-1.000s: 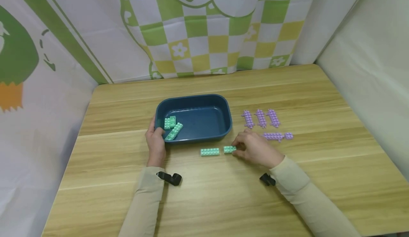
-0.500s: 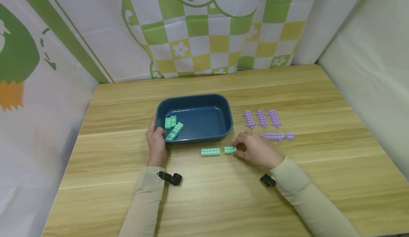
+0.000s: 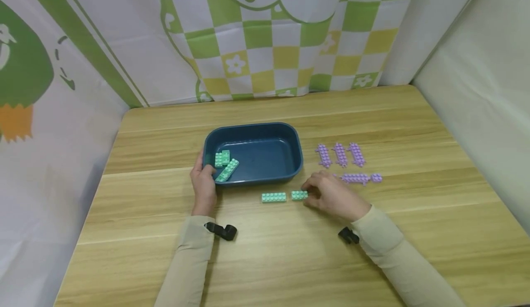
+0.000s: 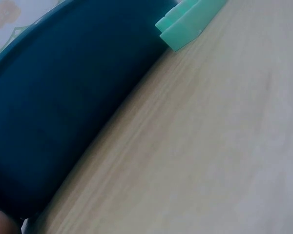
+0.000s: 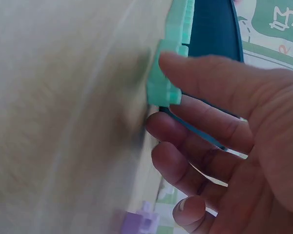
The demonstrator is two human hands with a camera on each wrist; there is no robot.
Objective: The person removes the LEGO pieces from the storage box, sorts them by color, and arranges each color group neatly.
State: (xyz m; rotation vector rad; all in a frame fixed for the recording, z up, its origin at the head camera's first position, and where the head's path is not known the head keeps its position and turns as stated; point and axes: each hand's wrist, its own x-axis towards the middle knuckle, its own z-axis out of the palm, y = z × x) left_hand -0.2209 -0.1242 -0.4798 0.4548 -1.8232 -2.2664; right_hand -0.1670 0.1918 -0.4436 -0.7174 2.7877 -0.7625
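My left hand (image 3: 204, 186) grips the left end of a dark blue bin (image 3: 273, 178), its thumb over the rim and fingers behind the outer wall. Inside the bin's left part lie several mint green building bricks (image 3: 227, 170). With thumb and fingers my right hand (image 3: 333, 195) pinches the right end of a short mint green brick (image 3: 298, 195) on the table. To the left of that brick, a small gap away, a longer mint green brick (image 3: 273, 197) lies in line with it. In the right wrist view the thumb lies across the short brick (image 5: 158, 87).
Three purple bricks (image 3: 340, 154) with side pegs stand in a row right of the bin. Below them lie a purple brick (image 3: 356, 178) and a small purple square one (image 3: 376, 177), just beyond the right hand. A patterned cloth (image 3: 265, 54) hangs behind the table.
The whole head view has shifted very slightly. Both hands keep their places and holds, and the bricks and bin stay where they were.
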